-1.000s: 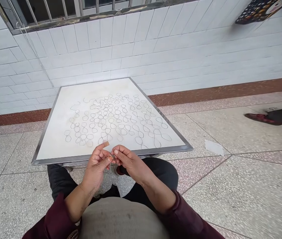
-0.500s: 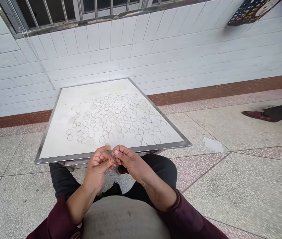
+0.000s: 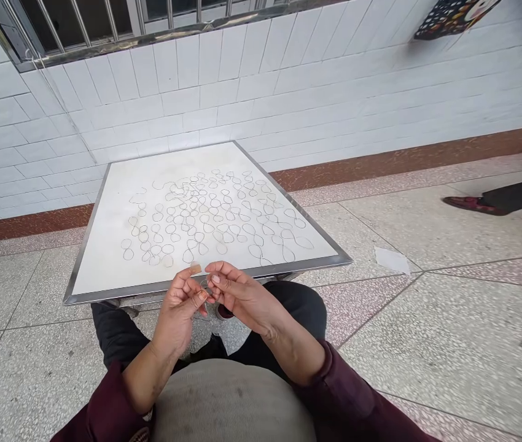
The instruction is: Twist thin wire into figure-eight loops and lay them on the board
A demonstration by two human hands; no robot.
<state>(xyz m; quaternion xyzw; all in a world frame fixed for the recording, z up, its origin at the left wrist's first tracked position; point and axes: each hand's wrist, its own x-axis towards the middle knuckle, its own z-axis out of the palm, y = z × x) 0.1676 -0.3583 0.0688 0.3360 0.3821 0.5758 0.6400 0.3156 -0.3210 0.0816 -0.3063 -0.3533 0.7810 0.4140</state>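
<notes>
Close together at the near edge of the white table, my two hands work on a thin wire or cord. My left hand pinches it between thumb and fingers, and a light tan wrap covers one fingertip. From the other side, my right hand grips the same strand with thumb and fingers. Part of the strand is hidden by the fingers, and a bit hangs below them. Many thin dark figure-eight loops lie spread over the tabletop.
A grey metal rim borders the table, which stands near a white tiled wall. Above is a barred window. To the right, a white sheet lies on the floor, and another person's shoe shows beyond it.
My right hand's index finger has lifted and stretched to the left. More of the strand shows below the fingers. The view has shifted slightly; the loops on the table look unchanged.
</notes>
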